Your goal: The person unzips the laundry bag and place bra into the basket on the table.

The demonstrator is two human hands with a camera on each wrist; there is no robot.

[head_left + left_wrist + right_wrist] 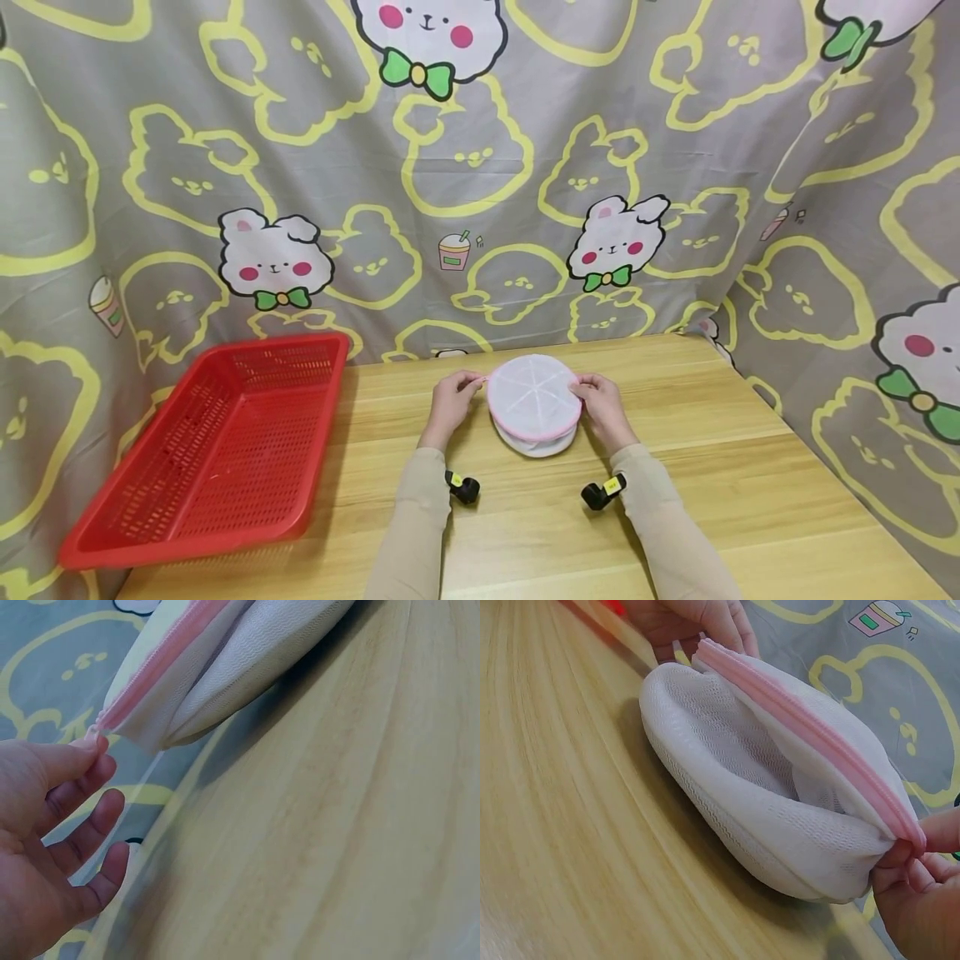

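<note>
A round white mesh laundry bag [535, 392] with a pink zipper around its rim is held at the far middle of the table. At its left side, my left hand [452, 402] pinches a small pink tab at the zipper's end between thumb and index finger; the other fingers are spread. My right hand [602, 407] grips the bag's right edge, thumb on top. In the right wrist view the pink zipper [810, 731] looks closed along its length, and the mesh side [735, 802] below it sags inward in a fold.
To the left stands a red plastic basket [318, 467] with perforated walls. The wooden table [525, 542] reaches back to a grey patterned curtain [517, 217], which also hangs along both sides. A small black camera [463, 488] sits on the left wrist, another [600, 493] on the right.
</note>
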